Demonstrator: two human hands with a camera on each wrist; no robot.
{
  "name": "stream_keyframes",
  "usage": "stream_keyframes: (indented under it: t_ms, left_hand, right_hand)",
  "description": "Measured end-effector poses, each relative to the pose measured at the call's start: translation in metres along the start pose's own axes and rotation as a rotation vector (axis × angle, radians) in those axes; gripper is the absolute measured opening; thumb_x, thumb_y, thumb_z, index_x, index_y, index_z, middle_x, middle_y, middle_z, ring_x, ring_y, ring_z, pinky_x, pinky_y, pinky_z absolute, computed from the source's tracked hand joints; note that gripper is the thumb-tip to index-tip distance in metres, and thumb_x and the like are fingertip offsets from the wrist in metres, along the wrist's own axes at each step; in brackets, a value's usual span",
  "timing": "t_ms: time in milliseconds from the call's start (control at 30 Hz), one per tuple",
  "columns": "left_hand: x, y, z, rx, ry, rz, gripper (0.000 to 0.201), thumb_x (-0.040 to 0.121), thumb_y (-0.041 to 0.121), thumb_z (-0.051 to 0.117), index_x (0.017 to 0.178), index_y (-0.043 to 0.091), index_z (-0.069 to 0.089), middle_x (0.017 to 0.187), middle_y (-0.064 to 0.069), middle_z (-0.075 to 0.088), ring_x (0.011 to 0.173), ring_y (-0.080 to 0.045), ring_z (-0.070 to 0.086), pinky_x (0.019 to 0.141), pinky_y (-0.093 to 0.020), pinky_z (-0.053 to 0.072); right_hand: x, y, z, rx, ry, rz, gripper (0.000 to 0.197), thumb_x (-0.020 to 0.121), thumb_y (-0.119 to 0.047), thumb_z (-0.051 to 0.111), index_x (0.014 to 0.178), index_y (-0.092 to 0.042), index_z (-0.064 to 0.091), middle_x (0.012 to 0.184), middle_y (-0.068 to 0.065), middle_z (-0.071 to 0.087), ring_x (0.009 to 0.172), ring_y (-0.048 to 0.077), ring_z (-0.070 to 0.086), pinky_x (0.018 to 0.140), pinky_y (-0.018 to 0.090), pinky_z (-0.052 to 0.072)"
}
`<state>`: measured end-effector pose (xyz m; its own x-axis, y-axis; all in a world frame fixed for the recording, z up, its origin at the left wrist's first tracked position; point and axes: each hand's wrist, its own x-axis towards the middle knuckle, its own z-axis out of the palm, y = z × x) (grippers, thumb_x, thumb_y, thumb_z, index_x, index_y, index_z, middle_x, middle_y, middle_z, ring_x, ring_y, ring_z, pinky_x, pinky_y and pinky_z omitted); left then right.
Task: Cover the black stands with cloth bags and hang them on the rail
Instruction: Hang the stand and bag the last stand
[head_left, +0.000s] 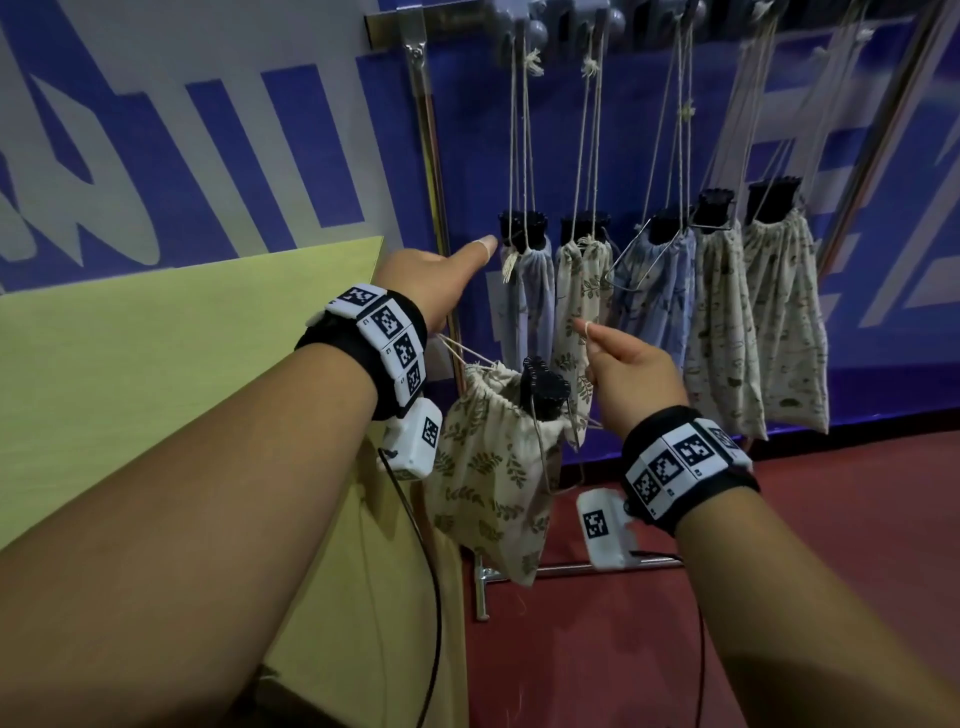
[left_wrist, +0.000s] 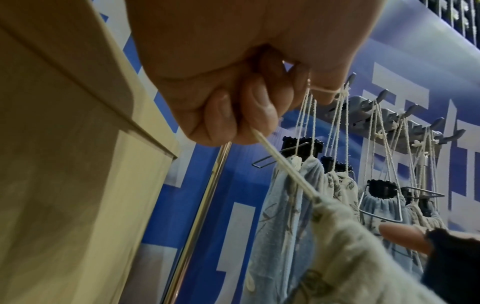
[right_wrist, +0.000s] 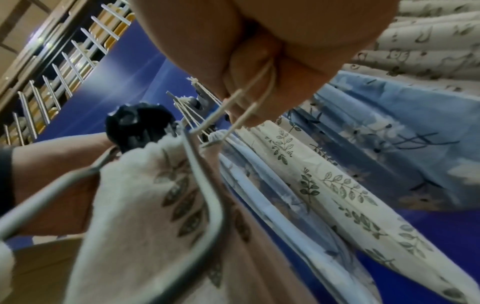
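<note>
Here the cream, leaf-printed cloth drawstring bag (head_left: 493, 478) hangs in the air between the two hands, below the row of bags already on the rail, its gathered mouth drawn close around the ribbed black stand (head_left: 545, 387) whose top pokes out above the cloth. A bent grey wire frame (right_wrist: 205, 185) of the stand sticks out beside the mouth. From the left side of that mouth the pale cotton drawstring (left_wrist: 283, 166) runs taut up into the left hand (head_left: 431, 283), whose lower fingers (left_wrist: 233, 115) are curled tight round it while the forefinger points forward. On the other side, the second loop of cord goes up into the right hand (head_left: 628, 369), pinched between thumb and curled fingers. So the covering looks done and the cinching is in hand: both cords are being pulled apart to close the bag.

Beyond the grip, five covered stands hang by their strings from the grey hooked rail (head_left: 561, 21) on the blue wall; a yellow-green board (head_left: 182, 338) stands left of the left wrist.

The next move likely calls for gathering both cords and lifting them to a free hook, probably at the left end, without letting the stand slip out.
</note>
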<state>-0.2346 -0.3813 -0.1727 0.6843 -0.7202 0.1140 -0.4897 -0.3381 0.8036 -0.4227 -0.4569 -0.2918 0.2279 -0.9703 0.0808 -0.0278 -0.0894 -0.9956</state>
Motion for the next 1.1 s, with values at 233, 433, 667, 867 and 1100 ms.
stream_keyframes:
  t_ms: [233, 433, 667, 867, 1100]
  left_hand:
    - [0.003, -0.001, -0.001, 0.081, 0.061, 0.052, 0.066, 0.083, 0.073, 0.064, 0.054, 0.019, 0.038, 0.06, -0.01, 0.052, 0.05, -0.024, 0.046, 0.059, -0.032, 0.044]
    - [0.008, 0.001, -0.002, 0.038, 0.12, 0.064, 0.068, 0.085, 0.066, 0.066, 0.051, 0.019, 0.032, 0.04, 0.003, 0.033, 0.051, -0.025, 0.047, 0.055, -0.034, 0.04]
    - [0.005, 0.0, 0.0, 0.041, -0.008, 0.036, 0.069, 0.082, 0.079, 0.06, 0.053, 0.019, 0.043, 0.041, 0.003, 0.047, 0.055, -0.027, 0.061, 0.061, -0.033, 0.046]
    - [-0.002, 0.002, 0.007, -0.146, -0.247, 0.002, 0.058, 0.095, 0.068, 0.055, 0.085, 0.013, 0.069, 0.083, -0.009, 0.08, 0.077, -0.024, 0.08, 0.075, -0.036, 0.055]
    - [-0.005, -0.004, 0.016, -0.015, -0.328, 0.166, 0.051, 0.093, 0.061, 0.064, 0.07, 0.017, 0.061, 0.072, -0.009, 0.076, 0.08, -0.021, 0.078, 0.083, -0.039, 0.065]
  right_hand:
    - [0.009, 0.012, -0.005, -0.103, 0.012, -0.023, 0.03, 0.109, -0.022, 0.057, 0.125, -0.038, 0.078, 0.1, -0.003, 0.08, 0.04, 0.003, 0.04, 0.042, 0.019, 0.038]
    - [0.017, 0.022, -0.013, -0.229, 0.096, -0.026, 0.031, 0.11, -0.026, 0.055, 0.126, -0.04, 0.078, 0.106, -0.001, 0.079, 0.038, 0.005, 0.045, 0.041, 0.022, 0.04]
    - [0.009, 0.014, -0.008, -0.126, 0.064, -0.102, 0.029, 0.109, -0.03, 0.058, 0.13, -0.043, 0.074, 0.107, -0.013, 0.079, 0.047, -0.002, 0.051, 0.049, 0.016, 0.045]
    - [0.0, -0.009, -0.001, 0.087, -0.042, -0.171, 0.017, 0.1, -0.028, 0.073, 0.11, -0.039, 0.081, 0.086, -0.014, 0.068, 0.076, 0.01, 0.062, 0.074, 0.038, 0.059]
    - [-0.002, -0.03, 0.003, 0.133, -0.071, -0.144, 0.009, 0.098, -0.034, 0.073, 0.096, -0.032, 0.081, 0.087, -0.003, 0.068, 0.081, 0.013, 0.064, 0.089, 0.049, 0.061]
